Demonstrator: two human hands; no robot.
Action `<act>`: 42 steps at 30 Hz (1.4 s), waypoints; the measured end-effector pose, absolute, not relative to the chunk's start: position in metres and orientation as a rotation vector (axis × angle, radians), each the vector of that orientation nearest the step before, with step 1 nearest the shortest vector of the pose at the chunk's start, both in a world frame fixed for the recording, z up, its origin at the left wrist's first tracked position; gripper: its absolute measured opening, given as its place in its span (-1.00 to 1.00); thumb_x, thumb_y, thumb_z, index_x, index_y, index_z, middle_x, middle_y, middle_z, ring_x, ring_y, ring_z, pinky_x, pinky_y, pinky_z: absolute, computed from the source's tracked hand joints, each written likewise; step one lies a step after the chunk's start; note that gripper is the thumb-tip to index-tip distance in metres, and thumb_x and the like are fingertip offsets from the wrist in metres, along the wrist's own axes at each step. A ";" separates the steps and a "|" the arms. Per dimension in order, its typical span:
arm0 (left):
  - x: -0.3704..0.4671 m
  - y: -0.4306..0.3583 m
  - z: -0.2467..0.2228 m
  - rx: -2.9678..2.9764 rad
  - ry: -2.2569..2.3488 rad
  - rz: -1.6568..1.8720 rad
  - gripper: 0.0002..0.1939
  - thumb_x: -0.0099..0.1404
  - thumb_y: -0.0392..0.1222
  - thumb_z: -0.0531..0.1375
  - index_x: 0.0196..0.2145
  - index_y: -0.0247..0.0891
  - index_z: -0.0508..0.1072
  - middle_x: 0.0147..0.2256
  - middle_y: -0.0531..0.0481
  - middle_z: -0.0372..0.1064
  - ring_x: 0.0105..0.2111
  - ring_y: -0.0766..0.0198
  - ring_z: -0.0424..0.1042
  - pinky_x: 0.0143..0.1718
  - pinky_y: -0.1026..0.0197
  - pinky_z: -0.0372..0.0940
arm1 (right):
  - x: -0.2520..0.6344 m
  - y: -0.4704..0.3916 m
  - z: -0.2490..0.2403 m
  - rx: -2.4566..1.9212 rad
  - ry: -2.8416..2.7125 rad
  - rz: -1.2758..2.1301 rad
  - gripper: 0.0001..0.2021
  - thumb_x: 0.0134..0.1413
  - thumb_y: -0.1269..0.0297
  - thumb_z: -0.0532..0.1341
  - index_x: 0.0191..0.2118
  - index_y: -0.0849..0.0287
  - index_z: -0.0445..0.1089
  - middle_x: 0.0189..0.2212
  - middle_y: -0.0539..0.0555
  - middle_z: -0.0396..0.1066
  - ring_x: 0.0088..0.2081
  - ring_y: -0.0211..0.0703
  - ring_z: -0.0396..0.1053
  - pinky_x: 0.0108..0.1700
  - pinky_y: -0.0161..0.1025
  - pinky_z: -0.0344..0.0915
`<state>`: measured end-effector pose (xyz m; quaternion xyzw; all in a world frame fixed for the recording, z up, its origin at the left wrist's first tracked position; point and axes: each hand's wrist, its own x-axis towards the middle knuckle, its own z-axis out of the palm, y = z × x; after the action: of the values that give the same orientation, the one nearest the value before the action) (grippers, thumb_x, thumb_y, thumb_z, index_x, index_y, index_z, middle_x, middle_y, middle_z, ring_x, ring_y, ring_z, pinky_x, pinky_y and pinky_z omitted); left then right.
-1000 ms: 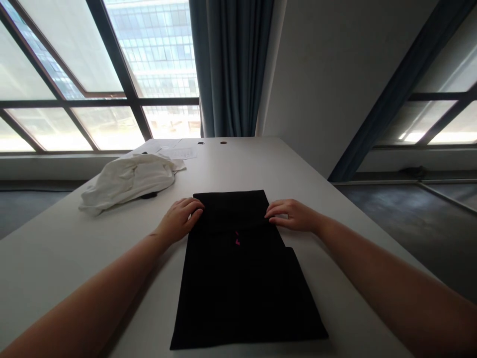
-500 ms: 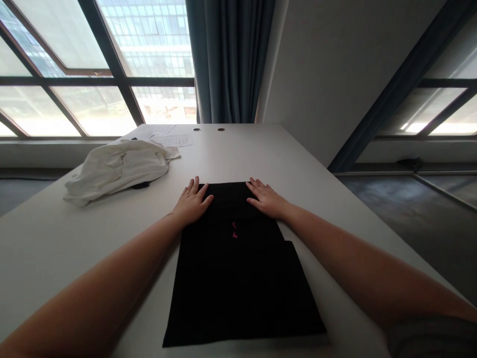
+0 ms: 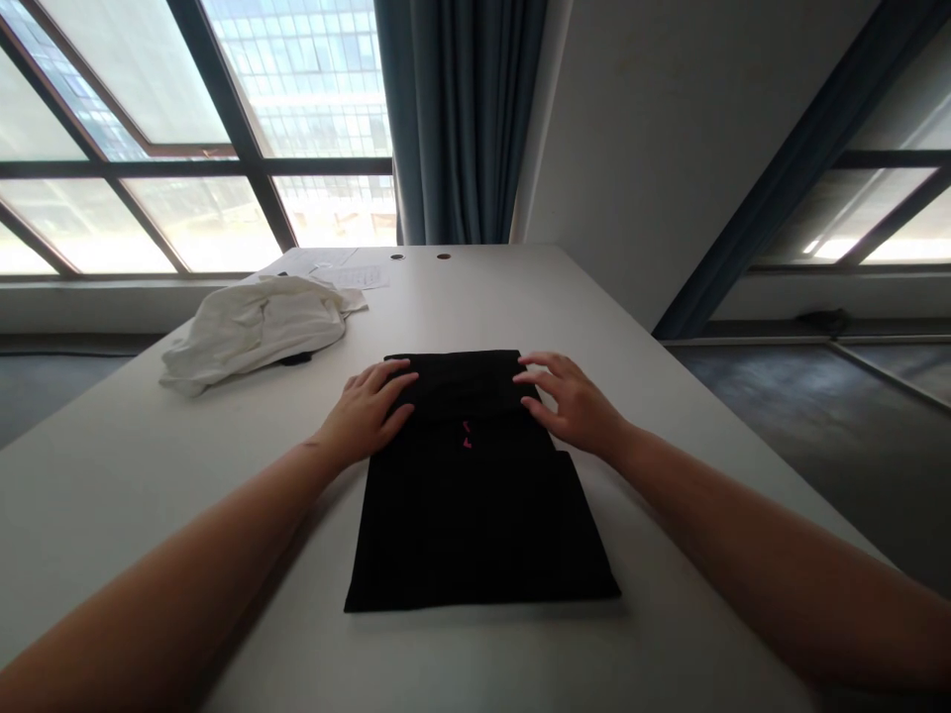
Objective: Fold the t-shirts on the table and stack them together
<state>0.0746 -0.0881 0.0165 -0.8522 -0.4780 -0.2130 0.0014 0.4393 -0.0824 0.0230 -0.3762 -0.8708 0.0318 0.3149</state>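
Observation:
A folded black garment (image 3: 475,525) lies flat on the white table, with a small pink mark near its middle and a step in its right edge. At its far left edge is my left hand (image 3: 367,411), fingers spread and fingertips resting over the cloth. My right hand (image 3: 572,401) is beside the far right edge, its fingers apart and slightly curled; whether the fingertips touch the cloth I cannot tell. Neither hand has cloth gripped in it.
White crumpled cloth (image 3: 260,332) lies on the table (image 3: 475,659) at the left, a black bit showing under it. Behind it are printed papers (image 3: 353,275). Two round holes sit near the table's far edge. A blue curtain (image 3: 461,119) hangs behind, beside windows.
Both hands have loosened from lying flat on the garment's far corners, the right one shifting outward. The garment's near edge appears farther from me, and its far part looks slightly rumpled.

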 end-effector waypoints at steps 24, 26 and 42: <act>0.054 -0.149 0.041 -2.847 -1.910 -0.212 -0.74 0.36 0.06 0.16 -0.13 -0.13 0.43 -0.13 -0.08 0.49 -0.20 0.03 0.49 -0.14 0.03 0.34 | 0.455 -0.130 0.033 -1.529 -2.464 0.450 -0.78 0.12 0.25 0.40 -0.25 0.10 0.34 -0.33 0.02 0.44 -0.34 -0.10 0.39 -0.26 -0.20 0.22; 0.062 -0.160 0.049 -2.882 -1.653 -0.318 -0.82 0.40 -0.03 0.15 -0.13 -0.13 0.42 -0.09 -0.09 0.46 -0.14 0.03 0.48 -0.08 0.02 0.33 | 0.451 -0.140 0.039 -1.381 -2.493 0.245 -0.80 0.15 0.31 0.39 -0.27 0.11 0.32 -0.28 0.07 0.43 -0.26 -0.07 0.38 -0.19 -0.18 0.24; 0.109 -0.220 0.053 -3.158 -0.988 0.050 -0.59 0.24 -0.38 0.25 0.04 -0.15 0.42 0.12 -0.13 0.41 0.07 0.01 0.45 0.14 -0.01 0.32 | 0.426 -0.210 0.045 -0.874 -3.033 0.197 -0.46 0.06 0.63 0.19 0.16 0.16 0.48 0.25 0.31 0.39 0.18 0.17 0.38 0.19 0.10 0.32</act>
<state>0.1093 -0.2204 0.0528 -0.9509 -0.2976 0.0150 -0.0838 0.4258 -0.2098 0.0449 -0.2763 -0.9590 0.0624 -0.0107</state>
